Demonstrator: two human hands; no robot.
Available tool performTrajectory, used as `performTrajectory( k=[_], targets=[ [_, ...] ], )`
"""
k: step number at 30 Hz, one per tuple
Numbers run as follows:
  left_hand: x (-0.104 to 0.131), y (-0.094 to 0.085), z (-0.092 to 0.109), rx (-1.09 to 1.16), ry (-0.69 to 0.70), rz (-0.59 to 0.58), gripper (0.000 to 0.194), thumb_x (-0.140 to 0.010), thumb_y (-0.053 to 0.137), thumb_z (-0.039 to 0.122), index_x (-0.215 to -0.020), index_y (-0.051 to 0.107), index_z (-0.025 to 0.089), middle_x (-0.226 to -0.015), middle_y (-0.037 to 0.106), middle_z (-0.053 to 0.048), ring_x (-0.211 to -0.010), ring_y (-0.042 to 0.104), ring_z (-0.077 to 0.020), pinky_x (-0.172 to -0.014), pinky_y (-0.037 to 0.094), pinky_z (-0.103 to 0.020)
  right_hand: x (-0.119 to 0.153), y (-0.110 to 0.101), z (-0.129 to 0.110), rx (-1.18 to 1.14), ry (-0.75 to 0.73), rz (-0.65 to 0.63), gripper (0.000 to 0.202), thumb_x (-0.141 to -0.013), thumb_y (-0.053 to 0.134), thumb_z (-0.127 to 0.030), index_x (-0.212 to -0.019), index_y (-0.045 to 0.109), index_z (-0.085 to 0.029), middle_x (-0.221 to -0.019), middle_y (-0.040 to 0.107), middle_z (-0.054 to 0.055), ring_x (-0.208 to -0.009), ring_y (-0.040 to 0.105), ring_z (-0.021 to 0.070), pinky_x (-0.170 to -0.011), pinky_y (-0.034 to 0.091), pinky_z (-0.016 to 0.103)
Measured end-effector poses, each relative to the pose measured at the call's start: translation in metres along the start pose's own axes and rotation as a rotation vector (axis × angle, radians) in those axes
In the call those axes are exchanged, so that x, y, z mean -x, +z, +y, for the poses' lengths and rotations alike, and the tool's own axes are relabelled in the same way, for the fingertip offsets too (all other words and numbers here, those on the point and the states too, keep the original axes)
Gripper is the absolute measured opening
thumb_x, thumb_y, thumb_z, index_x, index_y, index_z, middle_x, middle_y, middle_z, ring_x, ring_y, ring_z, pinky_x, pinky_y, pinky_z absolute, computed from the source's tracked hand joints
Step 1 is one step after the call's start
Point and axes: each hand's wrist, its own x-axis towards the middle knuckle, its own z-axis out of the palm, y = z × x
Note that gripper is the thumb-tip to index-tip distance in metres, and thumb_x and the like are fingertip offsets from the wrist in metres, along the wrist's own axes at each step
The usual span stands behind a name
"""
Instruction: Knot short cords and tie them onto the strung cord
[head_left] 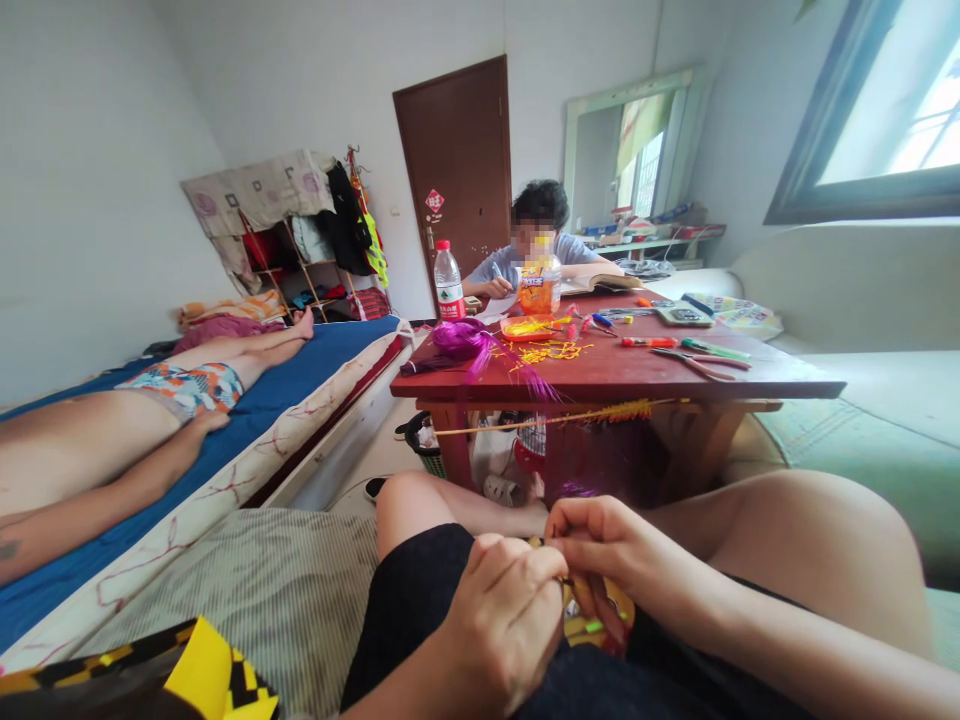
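Left hand [504, 612] and right hand [604, 545] curled, lower centre; what they grip we cannot tell.
We judge the yellow piece [579, 631] beneath light, best held by its edges.

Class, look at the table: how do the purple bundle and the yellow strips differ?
The purple bundle is gathered into a mass with long, trailing strands; the yellow strips are short and loosely scattered. The bundle's strands reach over the edge of the table; the strips lie on top. Both are made of thin pieces.
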Motion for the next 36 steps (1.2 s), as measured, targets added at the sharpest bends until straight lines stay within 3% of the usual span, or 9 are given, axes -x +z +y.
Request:
performTrajectory(
  k=[3, 10, 14, 17, 23, 26, 29, 32, 36],
  targets=[
    [-0.004, -0.003, -0.002, 0.028, -0.006, -0.064, 0.014, -0.075, 0.050, 0.002, -0.079, 0.060, 0.010, -0.081, 0.066, -0.007, -0.069, 0.052, -0.0150, -0.066, 0.039, -0.029, 0.000, -0.002, -0.001, -0.006, 0.031, 0.009, 0.029, -0.075, 0.050, -0.047, -0.069, 0.044, -0.019, -0.040, 0.052, -0.005, -0.027, 0.041, 0.0072, -0.028, 0.029, 0.017],
    [-0.025, -0.008, -0.002, 1.165, -1.253, -0.235, 0.011, -0.061, 0.064, 0.019, -0.054, 0.058, 0.013, -0.057, 0.057, 0.000, -0.055, 0.047, -0.0093, -0.056, 0.035, -0.021, 0.030, -0.010, -0.013, 1.165, -0.970, 0.024, 0.016, -0.084, 0.044, -0.014, -0.091, 0.057, -0.019, -0.069, 0.064, 0.004, -0.061, 0.059, 0.0146, -0.062, 0.046, 0.028],
    [-0.024, -0.004, -0.003, 1.444, -1.489, -0.187, 0.015, -0.050, 0.071, 0.020, -0.051, 0.058, 0.012, -0.052, 0.054, 0.001, -0.051, 0.043, -0.0071, -0.055, 0.033, -0.020, 0.034, -0.012, -0.011, 1.410, -1.171, 0.022, 0.022, -0.086, 0.041, -0.009, -0.089, 0.060, -0.018, -0.062, 0.061, 0.003, -0.056, 0.057, 0.0132, -0.061, 0.045, 0.026],
    [-0.023, -0.004, 0.001, 1.287, -1.290, -0.180, 0.014, -0.057, 0.069, 0.021, -0.053, 0.059, 0.013, -0.063, 0.058, -0.002, -0.062, 0.050, -0.0112, -0.062, 0.037, -0.022, 0.030, -0.008, -0.008, 1.234, -0.985, 0.057, 0.027, -0.090, 0.033, -0.015, -0.081, 0.058, -0.017, -0.060, 0.059, 0.003, -0.052, 0.053, 0.0123, -0.055, 0.043, 0.025],
    [-0.009, -0.002, 0.005, 0.218, -0.338, -0.007, 0.015, -0.076, 0.049, 0.008, -0.070, 0.060, 0.014, -0.084, 0.057, -0.006, -0.076, 0.051, -0.0150, -0.067, 0.042, -0.026, 0.012, 0.003, -0.003, 0.182, -0.111, 0.092, 0.028, -0.082, 0.046, -0.045, -0.072, 0.048, -0.019, -0.046, 0.052, -0.005, -0.033, 0.044, 0.0076, -0.033, 0.034, 0.018],
    [-0.002, -0.002, 0.000, -0.019, 0.017, 0.000, 0.015, -0.078, 0.046, 0.005, -0.081, 0.060, 0.011, -0.085, 0.063, -0.007, -0.074, 0.051, -0.0150, -0.067, 0.042, -0.028, 0.003, 0.003, -0.001, -0.063, 0.023, 0.006, 0.029, -0.072, 0.055, -0.045, -0.067, 0.047, -0.018, -0.039, 0.052, -0.005, -0.026, 0.040, 0.0062, -0.028, 0.028, 0.016],
    [-0.004, -0.004, -0.003, -0.029, 0.075, -0.067, 0.014, -0.078, 0.047, 0.005, -0.080, 0.059, 0.012, -0.083, 0.066, -0.006, -0.069, 0.051, -0.0145, -0.066, 0.040, -0.029, 0.002, 0.000, -0.002, -0.085, 0.053, -0.004, 0.022, -0.073, 0.052, -0.038, -0.067, 0.047, -0.017, -0.037, 0.052, -0.005, -0.026, 0.040, 0.0061, -0.029, 0.028, 0.015],
    [-0.013, -0.007, -0.002, 0.352, -0.353, -0.175, 0.014, -0.077, 0.049, 0.009, -0.070, 0.060, 0.015, -0.074, 0.066, -0.004, -0.065, 0.051, -0.0136, -0.063, 0.039, -0.027, 0.012, -0.003, -0.007, 0.216, -0.118, 0.059, 0.013, -0.079, 0.045, -0.031, -0.078, 0.048, -0.018, -0.049, 0.057, -0.002, -0.035, 0.049, 0.0096, -0.035, 0.038, 0.020],
    [-0.021, -0.006, 0.000, 1.136, -1.252, -0.221, 0.008, -0.061, 0.063, 0.018, -0.055, 0.058, 0.014, -0.055, 0.055, 0.001, -0.054, 0.046, -0.0094, -0.054, 0.034, -0.021, 0.031, -0.008, -0.012, 1.081, -0.826, 0.024, 0.016, -0.082, 0.042, -0.014, -0.089, 0.055, -0.019, -0.069, 0.065, 0.005, -0.059, 0.060, 0.0148, -0.060, 0.047, 0.028]
  ],
)
